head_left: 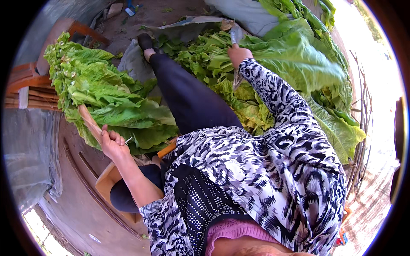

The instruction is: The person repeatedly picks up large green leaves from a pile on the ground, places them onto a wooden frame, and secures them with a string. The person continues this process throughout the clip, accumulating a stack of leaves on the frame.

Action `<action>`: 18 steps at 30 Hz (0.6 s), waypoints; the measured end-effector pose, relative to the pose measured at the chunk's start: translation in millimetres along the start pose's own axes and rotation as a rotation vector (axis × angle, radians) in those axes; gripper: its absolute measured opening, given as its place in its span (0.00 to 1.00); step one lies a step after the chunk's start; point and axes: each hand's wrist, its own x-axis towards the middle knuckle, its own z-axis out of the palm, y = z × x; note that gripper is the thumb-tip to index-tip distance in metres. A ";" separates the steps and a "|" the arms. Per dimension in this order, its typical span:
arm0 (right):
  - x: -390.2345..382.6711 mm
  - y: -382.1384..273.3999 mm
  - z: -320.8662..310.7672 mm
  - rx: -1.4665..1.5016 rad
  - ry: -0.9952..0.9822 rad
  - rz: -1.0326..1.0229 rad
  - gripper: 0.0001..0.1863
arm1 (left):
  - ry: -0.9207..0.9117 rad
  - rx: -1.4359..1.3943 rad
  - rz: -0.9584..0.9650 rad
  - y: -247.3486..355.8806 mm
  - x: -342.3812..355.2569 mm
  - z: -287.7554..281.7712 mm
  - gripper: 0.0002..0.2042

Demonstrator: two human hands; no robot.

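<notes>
My left hand (114, 144) is closed around the near end of a wooden stick (89, 123). Broad green leaves, resembling tobacco leaves (102, 96), hang thickly along that stick, and a bit of white string (129, 140) shows by my fingers. Farther off to the right, my right hand (239, 55) is closed at the stem end of a large green leaf (299, 64), which fans out to the right. Whether it grips one leaf or several cannot be made out. Beneath that hand lies a heap of yellowish-green leaves (247, 106).
The stick's far end is by an orange-brown wooden chair (27, 81). My outstretched leg (188, 91) lies between the two leaf masses. A grey sheet (243, 15) lies behind the heap. Thin sticks (363, 123) stand at the right. Plastic sheeting (32, 149) hangs at the left.
</notes>
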 end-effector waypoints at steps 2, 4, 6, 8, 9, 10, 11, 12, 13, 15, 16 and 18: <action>-4.8 5.4 0.2 0.015 0.019 -0.028 0.12 | 0.016 0.015 0.025 6.1 -7.9 0.5 0.11; -9.4 17.9 -11.0 0.082 0.111 -0.032 0.11 | 0.024 0.004 0.040 6.9 -8.6 -0.1 0.10; -28.2 14.3 -41.0 0.162 0.249 -0.069 0.11 | 0.003 -0.018 0.038 7.6 -8.4 -15.0 0.11; -40.1 20.8 -61.4 0.184 0.395 -0.111 0.16 | -0.013 -0.045 0.028 8.8 -8.7 -19.5 0.11; -45.1 20.3 -73.0 0.171 0.489 -0.155 0.17 | -0.005 -0.053 0.027 12.6 -12.7 -18.8 0.11; -50.5 19.2 -87.2 0.158 0.582 -0.203 0.18 | 0.003 -0.062 0.026 15.5 -15.7 -17.5 0.11; -53.8 19.5 -101.4 0.137 0.678 -0.247 0.20 | 0.001 -0.064 0.025 16.4 -16.3 -15.5 0.11; -54.1 16.8 -115.1 0.230 0.645 -0.201 0.23 | 0.002 -0.059 0.026 19.1 -17.8 -14.2 0.10; -56.1 12.2 -132.0 0.336 0.624 -0.182 0.22 | 0.006 -0.057 0.028 21.5 -19.8 -13.3 0.10; -53.9 -14.2 -167.2 0.452 0.605 -0.264 0.21 | 0.018 -0.043 0.048 30.9 -27.4 -16.7 0.11; -47.4 -27.3 -180.1 0.434 0.612 -0.307 0.21 | 0.003 -0.010 0.044 33.5 -28.4 -18.7 0.10; -40.5 -66.8 -213.7 0.308 0.559 -0.346 0.24 | 0.045 0.081 0.022 38.2 -27.6 -26.0 0.09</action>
